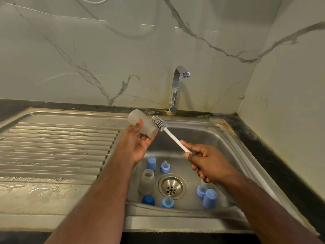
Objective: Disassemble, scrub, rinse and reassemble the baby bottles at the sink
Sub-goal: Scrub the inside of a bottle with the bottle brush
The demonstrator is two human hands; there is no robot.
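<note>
Head view, stainless sink unit. My left hand (139, 138), over the basin's left rim: fingers and thumb curled round one frosted bottle body (142, 125), tilted, open mouth facing lower right. My right hand (207, 166), over the basin's centre: fingers closed round the lower end of the white bottle brush (168, 132); the grey bristle head lies against the outside of the held bottle near its mouth. Basin (219, 138) floor, around the drain strainer (172, 186): a second frosted bottle body (146, 181), just left of the strainer; one light blue cap (151, 163) and one blue collar with teat (165, 166) toward the far edge; one dark blue cap (148, 200) and one blue collar with teat (168, 202) against the near wall; at right, one blue collar with teat (201, 190), partly hidden by my right hand, just beside one light blue cap (209, 198). Ribbed drainboard (58, 147), left of the basin: wet. Chrome tap (176, 88), behind the basin's far edge: no water seen at the spout.
</note>
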